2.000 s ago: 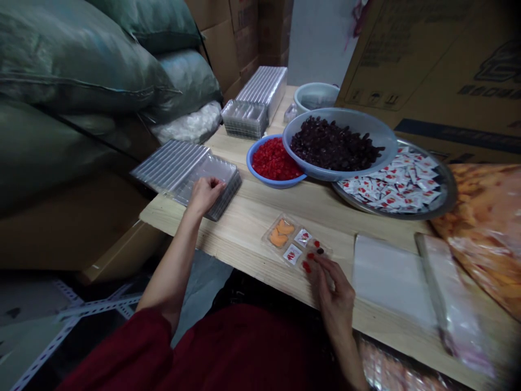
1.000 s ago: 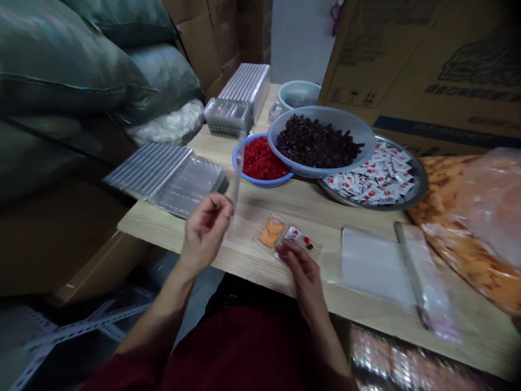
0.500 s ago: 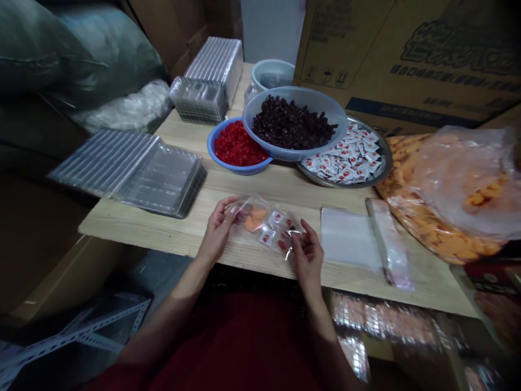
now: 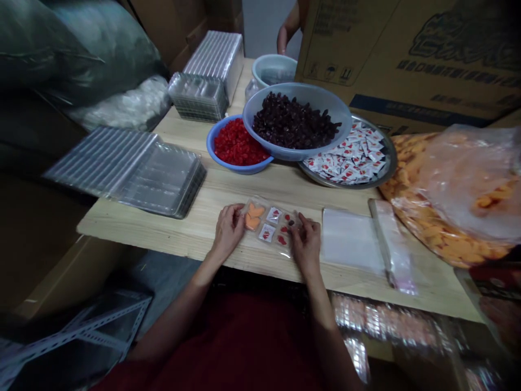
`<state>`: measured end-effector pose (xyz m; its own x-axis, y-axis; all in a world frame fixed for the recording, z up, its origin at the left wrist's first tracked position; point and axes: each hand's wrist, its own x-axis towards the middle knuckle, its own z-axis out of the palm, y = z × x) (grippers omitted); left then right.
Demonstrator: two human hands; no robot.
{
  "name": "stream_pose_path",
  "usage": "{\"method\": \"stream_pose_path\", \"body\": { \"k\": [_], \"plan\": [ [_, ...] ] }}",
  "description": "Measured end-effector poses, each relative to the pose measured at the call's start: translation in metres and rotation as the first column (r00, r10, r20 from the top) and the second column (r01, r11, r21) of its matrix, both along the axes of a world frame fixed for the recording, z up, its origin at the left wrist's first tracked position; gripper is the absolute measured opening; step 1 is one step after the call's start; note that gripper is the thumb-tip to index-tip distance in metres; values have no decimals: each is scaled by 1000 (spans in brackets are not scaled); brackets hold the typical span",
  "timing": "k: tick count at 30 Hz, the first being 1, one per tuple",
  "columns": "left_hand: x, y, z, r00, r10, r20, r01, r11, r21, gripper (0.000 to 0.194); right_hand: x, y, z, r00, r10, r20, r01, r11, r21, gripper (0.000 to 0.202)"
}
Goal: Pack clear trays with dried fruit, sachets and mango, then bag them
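Note:
Between my hands, a clear plastic tray (image 4: 264, 244) lies at the front of the wooden table. Its compartments show orange pieces (image 4: 254, 216), two small white-and-red packets (image 4: 267, 232), and red pieces with a dark one (image 4: 284, 229). A clear film or bag seems to surround it. My left hand (image 4: 230, 228) grips the left end, fingers curled at the edge. At the right end my right hand (image 4: 306, 239) pinches the corner. To the right of that hand lies a stack of flat clear bags (image 4: 352, 239).
Beyond the tray stand a blue bowl of red pieces (image 4: 240, 142), a larger bowl of dark pieces (image 4: 295, 122) and a metal pan of packets (image 4: 353, 155). Stacked clear trays (image 4: 163, 176) are at left. A bag of orange pieces (image 4: 459, 190) lies right. Another person's hand (image 4: 281, 42) shows behind.
The tray has come down flatter and its contents show more clearly. My left hand has shifted right along its end. Another person's arm has appeared at the back.

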<state>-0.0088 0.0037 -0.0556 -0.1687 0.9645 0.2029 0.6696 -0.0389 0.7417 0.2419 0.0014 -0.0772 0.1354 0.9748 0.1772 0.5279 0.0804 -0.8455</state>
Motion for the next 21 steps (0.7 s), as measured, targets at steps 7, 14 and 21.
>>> {"method": "stream_pose_path", "body": {
  "k": [7, 14, 21],
  "plan": [
    [-4, -9, 2, 992, 62, 114, -61, 998, -14, 31, -2, 22, 0, 997, 68, 45, -73, 990, 124, 43],
    [-6, -22, -2, 995, 97, 28, -98, 995, 31, 28, -10, 33, 4, 994, 66, 89, -80, 984, 161, 38],
    [-5, 2, -6, 993, 44, -109, -44, 999, 4, 29, -13, 38, -1, 991, 45, 127, -57, 994, 91, 39]
  ]
}}
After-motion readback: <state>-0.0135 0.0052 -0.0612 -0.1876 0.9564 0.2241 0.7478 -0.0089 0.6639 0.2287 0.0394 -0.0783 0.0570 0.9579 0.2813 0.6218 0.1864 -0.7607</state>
